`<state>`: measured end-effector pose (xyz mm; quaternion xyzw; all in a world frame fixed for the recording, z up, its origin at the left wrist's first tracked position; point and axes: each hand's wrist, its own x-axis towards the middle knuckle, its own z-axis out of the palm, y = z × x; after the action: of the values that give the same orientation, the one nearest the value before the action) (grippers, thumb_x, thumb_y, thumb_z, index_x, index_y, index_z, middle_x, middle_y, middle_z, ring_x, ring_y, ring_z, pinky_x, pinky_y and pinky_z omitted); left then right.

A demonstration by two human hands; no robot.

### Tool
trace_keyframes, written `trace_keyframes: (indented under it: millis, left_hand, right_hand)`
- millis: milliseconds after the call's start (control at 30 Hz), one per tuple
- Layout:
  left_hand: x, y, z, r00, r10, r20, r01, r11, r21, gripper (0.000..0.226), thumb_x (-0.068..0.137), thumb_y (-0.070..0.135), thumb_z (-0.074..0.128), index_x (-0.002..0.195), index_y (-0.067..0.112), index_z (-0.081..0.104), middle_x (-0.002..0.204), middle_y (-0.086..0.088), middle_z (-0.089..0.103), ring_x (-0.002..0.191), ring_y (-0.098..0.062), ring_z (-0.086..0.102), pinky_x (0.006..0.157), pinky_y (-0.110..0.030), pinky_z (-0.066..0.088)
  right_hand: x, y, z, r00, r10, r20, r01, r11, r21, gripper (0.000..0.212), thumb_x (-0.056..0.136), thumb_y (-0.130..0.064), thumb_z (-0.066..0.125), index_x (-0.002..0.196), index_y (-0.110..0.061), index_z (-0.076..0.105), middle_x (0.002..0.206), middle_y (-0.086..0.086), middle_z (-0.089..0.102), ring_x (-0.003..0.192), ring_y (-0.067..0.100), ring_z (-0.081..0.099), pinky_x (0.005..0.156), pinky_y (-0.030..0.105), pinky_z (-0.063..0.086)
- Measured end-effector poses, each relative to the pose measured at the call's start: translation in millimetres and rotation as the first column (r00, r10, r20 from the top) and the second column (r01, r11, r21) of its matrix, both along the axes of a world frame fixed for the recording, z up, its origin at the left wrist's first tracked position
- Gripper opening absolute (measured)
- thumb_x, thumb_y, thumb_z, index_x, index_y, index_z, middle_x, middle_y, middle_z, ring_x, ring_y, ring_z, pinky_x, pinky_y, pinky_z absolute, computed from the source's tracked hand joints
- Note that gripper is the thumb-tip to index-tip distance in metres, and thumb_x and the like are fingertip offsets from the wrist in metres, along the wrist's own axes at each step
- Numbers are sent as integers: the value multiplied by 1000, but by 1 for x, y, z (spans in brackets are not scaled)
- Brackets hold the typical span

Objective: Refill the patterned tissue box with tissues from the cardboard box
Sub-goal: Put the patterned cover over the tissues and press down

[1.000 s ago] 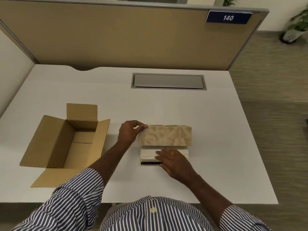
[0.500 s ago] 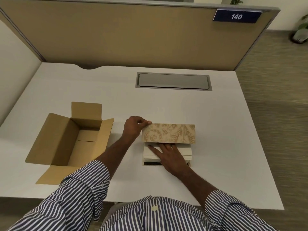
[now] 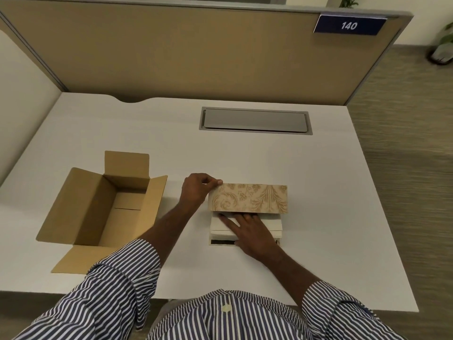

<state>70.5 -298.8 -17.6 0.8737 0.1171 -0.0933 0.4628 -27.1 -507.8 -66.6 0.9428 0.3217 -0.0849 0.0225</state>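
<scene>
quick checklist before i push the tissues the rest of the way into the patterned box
1. Patterned tissue box steadied: ok, left hand pinches its left end.
2. Right hand on the stack: ok, flat on the white tissues, fingertips at the box's opening.
3. Stack lined up with the opening: ok, edges look parallel.
4. Stack fully inside: not ok, much of it still sticks out toward the person.
5. Room left inside the box: cannot tell, interior hidden.
6. Cardboard box emptied: ok, open, nothing visible inside.

free: desk right, far | blocked: cardboard box left
</scene>
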Motion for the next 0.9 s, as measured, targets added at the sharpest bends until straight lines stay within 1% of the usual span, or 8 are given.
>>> trace_keyframes:
  millis: [167,267,333,400,500,567,700,900]
  left_hand:
    - [-4,1,-4,1000,20,12,-20,1000,-13,36,79,48,79,101,19,78,108,3,75,103,-12,64,84,-34,50]
    - [-10,4,-5,1000,26,11,-26,999,-30,52,75,51,81,117,22,71,127,0,69,117,-17,59,96,-41,50]
    - [-14,6,-5,1000,17,0,-17,998,-53,58,74,52,80,122,21,68,129,-3,68,119,-21,61,97,-45,53]
    - [-18,7,-6,1000,14,-16,-15,996,-93,64,74,52,80,127,19,65,131,-6,67,119,-25,63,97,-46,54]
    - [-28,6,-8,998,15,-63,-24,990,-136,83,73,50,82,144,21,51,147,-9,55,132,-27,54,103,-46,51]
    - [-36,9,-9,995,22,-96,-34,992,-125,106,66,54,83,155,25,32,159,-7,39,145,-29,39,112,-49,42]
    - [-58,15,-15,991,-11,-132,11,1000,1,143,54,64,79,159,26,-11,169,-4,12,154,-31,13,123,-61,13]
    - [-108,19,-41,984,-65,-167,67,998,3,154,50,64,82,155,24,-23,169,-4,0,155,-27,0,123,-53,-2]
  right_hand:
    - [-22,-18,15,969,128,212,-190,932,308,57,98,-40,58,150,-22,44,159,10,40,148,28,37,123,44,26]
    - [-7,-46,42,954,-167,249,-30,772,635,46,99,-32,60,142,-21,53,153,4,49,144,20,41,120,37,28]
    - [13,-63,61,856,-514,53,302,581,756,46,99,-35,58,142,-18,53,150,3,51,142,17,43,118,32,30]
    - [33,-77,71,640,-712,-290,678,345,649,54,102,-46,51,147,-17,48,154,6,47,143,20,41,118,32,30]
    - [53,-81,70,273,-586,-763,948,30,316,63,100,-59,44,137,-10,57,145,13,56,128,28,54,110,39,40]
    - [53,-78,64,142,-455,-879,978,-73,195,62,97,-61,49,129,-9,62,136,13,62,117,27,59,103,39,46]
    - [33,-72,37,167,-499,-851,984,28,176,84,94,-62,55,157,-14,30,163,10,32,148,29,34,122,47,28]
    - [-3,-80,9,349,-691,-633,933,317,169,107,87,-69,55,162,-14,2,171,4,-2,157,17,0,124,50,-2]
